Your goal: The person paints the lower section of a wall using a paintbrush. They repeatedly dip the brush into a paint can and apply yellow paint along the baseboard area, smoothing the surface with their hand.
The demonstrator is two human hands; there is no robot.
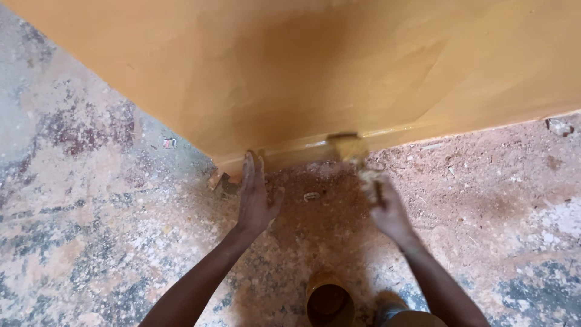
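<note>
My right hand (391,213) grips the handle of a paintbrush (351,149), blurred by motion. Its bristles press against the bottom edge of a large ochre-yellow painted panel (315,66), where a wet glossy strip shows. My left hand (254,194) lies flat with fingers together and extended. Its fingertips touch the panel's lower edge near its corner. A small round tin (329,301) of ochre paint stands on the floor between my forearms, close to my body.
The concrete floor (91,206) is dusty, with reddish dirt and grit along the panel's base. Small scraps lie at the panel corner (216,179), at the left (169,143) and far right (559,126).
</note>
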